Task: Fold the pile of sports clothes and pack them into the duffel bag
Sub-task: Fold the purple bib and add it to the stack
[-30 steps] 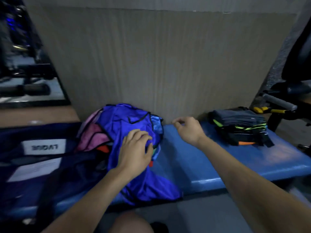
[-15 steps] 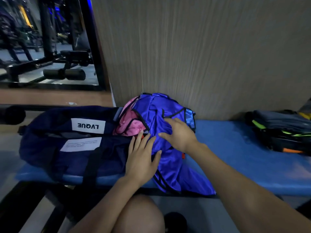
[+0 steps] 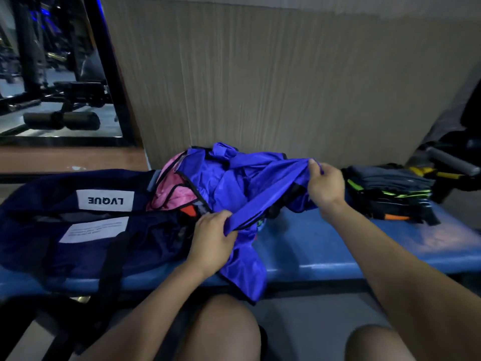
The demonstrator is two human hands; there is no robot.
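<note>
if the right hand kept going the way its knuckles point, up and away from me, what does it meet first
Probably the wood-grain wall panel behind the blue bench. The right hand, gripping the blue garment, has nothing visible between it and the wall, though depth is unclear.

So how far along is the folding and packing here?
Done: a folded stack of dark clothes sits on the blue bench. In hand: left hand and right hand stretch a blue garment. Left: the pink garment; the navy duffel bag looks unpacked.
</note>
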